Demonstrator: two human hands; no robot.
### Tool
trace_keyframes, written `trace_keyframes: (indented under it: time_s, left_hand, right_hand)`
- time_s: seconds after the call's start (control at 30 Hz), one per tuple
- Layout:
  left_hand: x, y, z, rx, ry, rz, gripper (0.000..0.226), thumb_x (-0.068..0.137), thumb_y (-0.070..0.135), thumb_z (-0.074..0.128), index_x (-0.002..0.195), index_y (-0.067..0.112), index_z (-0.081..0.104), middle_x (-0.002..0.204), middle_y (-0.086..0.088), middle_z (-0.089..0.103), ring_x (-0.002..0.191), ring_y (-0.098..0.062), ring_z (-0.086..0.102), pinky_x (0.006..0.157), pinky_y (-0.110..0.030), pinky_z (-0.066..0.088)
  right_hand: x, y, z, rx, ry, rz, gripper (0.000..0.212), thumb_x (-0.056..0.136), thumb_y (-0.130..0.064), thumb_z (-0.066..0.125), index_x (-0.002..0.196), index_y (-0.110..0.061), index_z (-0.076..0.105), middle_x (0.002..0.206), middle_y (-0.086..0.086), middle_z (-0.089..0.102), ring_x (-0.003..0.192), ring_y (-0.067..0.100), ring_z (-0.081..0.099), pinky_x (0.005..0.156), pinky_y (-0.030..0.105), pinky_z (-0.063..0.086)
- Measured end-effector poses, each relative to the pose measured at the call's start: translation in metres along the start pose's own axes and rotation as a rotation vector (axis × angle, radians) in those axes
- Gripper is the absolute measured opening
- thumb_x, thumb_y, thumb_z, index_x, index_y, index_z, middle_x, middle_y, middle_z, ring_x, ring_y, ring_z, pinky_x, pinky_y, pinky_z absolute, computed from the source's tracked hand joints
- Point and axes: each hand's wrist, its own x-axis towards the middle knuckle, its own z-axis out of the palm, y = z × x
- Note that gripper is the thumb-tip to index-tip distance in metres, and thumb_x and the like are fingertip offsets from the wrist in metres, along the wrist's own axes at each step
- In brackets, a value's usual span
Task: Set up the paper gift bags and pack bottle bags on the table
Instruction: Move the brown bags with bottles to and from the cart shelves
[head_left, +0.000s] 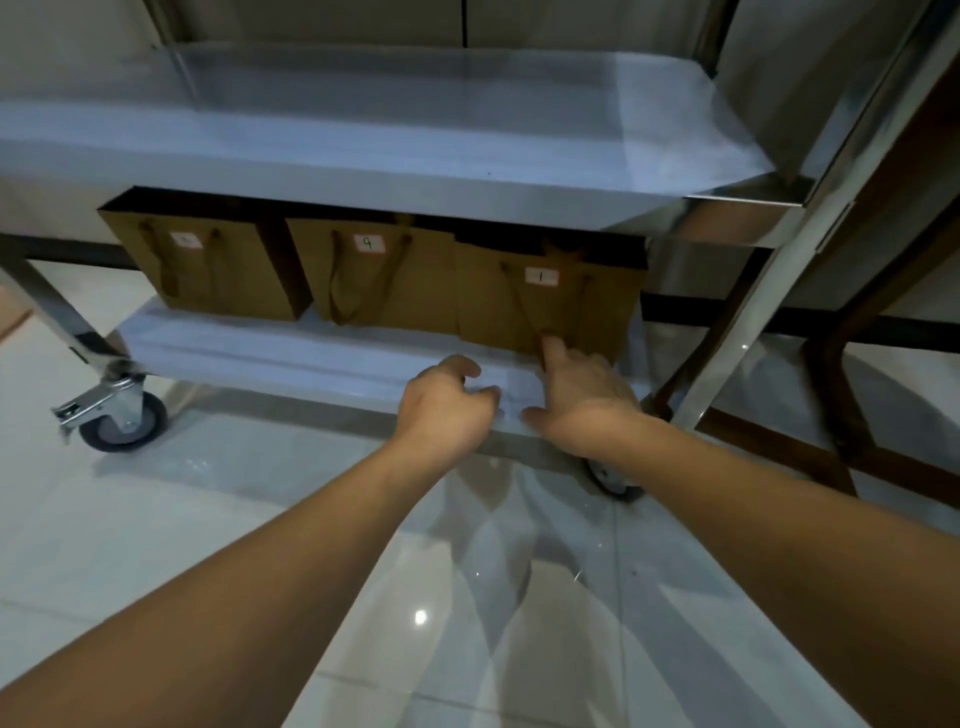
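Two bare forearms reach from 6 o'clock toward a steel cart's lower shelf (270, 348). The left hand (447, 402) hovers over the shelf edge, fingers loosely curled, grasping nothing. Just beside it, toward 3 o'clock, the right hand (582, 395) stretches its fingers to the base of bag 1 (550, 306), touching but not gripping. Farther back stand bag 9 (374, 275) and, at 10 o'clock, a third bag (208, 265). This looks like fetching; next, likely a firm hold on bag 1.

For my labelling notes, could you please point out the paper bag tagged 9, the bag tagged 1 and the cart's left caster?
bag tagged 9 (374, 280), head view, front panel.
bag tagged 1 (550, 306), head view, front panel.
left caster (127, 423), head view, wheel.
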Motion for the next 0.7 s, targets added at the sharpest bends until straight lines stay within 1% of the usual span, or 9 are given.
trace_keyframes:
  time_s: [0.07,0.17,0.23,0.33,0.4,0.43,0.5,0.6,0.7]
  left_hand:
    - [0.009,-0.002,-0.007,-0.122,0.015,-0.067,0.042,0.095,0.040,0.065,0.133,0.023,0.056,0.113,0.000,0.060,0.093,-0.018,0.054,0.086,-0.028,0.046]
    - [0.014,-0.001,-0.014,-0.415,0.010,-0.178,0.057,0.094,0.051,0.063,0.140,0.021,0.050,0.133,-0.006,0.057,0.116,-0.029,0.055,0.104,-0.044,0.048]
    - [0.013,0.003,-0.015,-0.568,-0.025,-0.219,0.064,0.095,0.053,0.061,0.147,0.020,0.043,0.140,-0.008,0.052,0.123,-0.031,0.053,0.107,-0.047,0.047]
    - [0.014,0.007,-0.014,-0.748,-0.077,-0.239,0.069,0.095,0.054,0.061,0.151,0.020,0.039,0.140,-0.008,0.051,0.120,-0.032,0.057,0.095,-0.040,0.053]
    - [0.016,0.011,-0.015,-0.833,-0.083,-0.270,0.069,0.091,0.057,0.064,0.145,0.019,0.044,0.124,-0.007,0.057,0.108,-0.034,0.063,0.093,-0.044,0.057]
    - [0.016,0.014,-0.015,-0.885,-0.098,-0.290,0.065,0.090,0.057,0.065,0.139,0.017,0.047,0.115,-0.007,0.057,0.100,-0.034,0.064,0.094,-0.048,0.057]
    - [0.016,0.022,-0.015,-1.013,-0.167,-0.320,0.053,0.091,0.053,0.066,0.129,0.020,0.048,0.116,-0.010,0.055,0.090,-0.033,0.063,0.093,-0.050,0.057]
    - [0.012,0.032,-0.012,-1.078,-0.262,-0.322,0.045,0.092,0.052,0.065,0.117,0.016,0.059,0.106,-0.014,0.061,0.068,-0.026,0.060,0.065,-0.037,0.057]
    - [0.014,0.034,-0.005,-1.089,-0.311,-0.382,0.045,0.096,0.050,0.061,0.112,0.008,0.067,0.089,-0.014,0.073,0.066,-0.026,0.065,0.054,-0.030,0.056]
  right_hand:
    - [-0.002,-0.005,-0.008,-0.067,0.056,0.001,0.046,0.093,-0.038,0.066,0.130,-0.021,0.043,0.118,0.007,0.057,0.112,0.029,0.051,0.079,0.036,0.043]
    - [-0.015,-0.010,-0.013,-0.096,0.177,-0.017,0.019,0.098,-0.022,0.057,0.117,-0.021,0.053,0.102,0.005,0.055,0.100,0.025,0.052,0.076,0.036,0.048]
    - [-0.024,-0.012,-0.010,-0.129,0.324,-0.172,0.014,0.092,-0.011,0.062,0.100,-0.018,0.054,0.083,0.003,0.054,0.087,0.024,0.053,0.064,0.036,0.046]
    - [-0.027,-0.005,-0.002,-0.135,0.552,-0.404,0.023,0.067,-0.001,0.078,0.078,-0.014,0.061,0.057,0.002,0.054,0.060,0.026,0.052,0.045,0.029,0.038]
    - [-0.025,-0.002,0.003,-0.101,0.632,-0.490,0.016,0.068,-0.002,0.076,0.075,-0.013,0.067,0.054,0.002,0.056,0.054,0.026,0.053,0.041,0.031,0.044]
    - [-0.024,0.000,0.007,-0.096,0.654,-0.533,0.011,0.071,-0.004,0.072,0.075,-0.013,0.068,0.054,0.002,0.057,0.052,0.025,0.053,0.041,0.034,0.047]
    - [-0.024,0.002,0.012,-0.083,0.694,-0.629,0.007,0.078,-0.007,0.066,0.075,-0.013,0.069,0.054,0.002,0.057,0.049,0.023,0.051,0.042,0.036,0.048]
    - [-0.030,0.001,0.017,-0.094,0.809,-0.755,0.011,0.079,-0.004,0.069,0.071,-0.013,0.068,0.055,0.001,0.054,0.050,0.021,0.046,0.043,0.029,0.042]
    - [-0.042,-0.003,0.017,-0.122,0.908,-0.839,0.012,0.081,-0.003,0.065,0.073,-0.012,0.068,0.064,0.003,0.056,0.063,0.021,0.045,0.055,0.032,0.038]
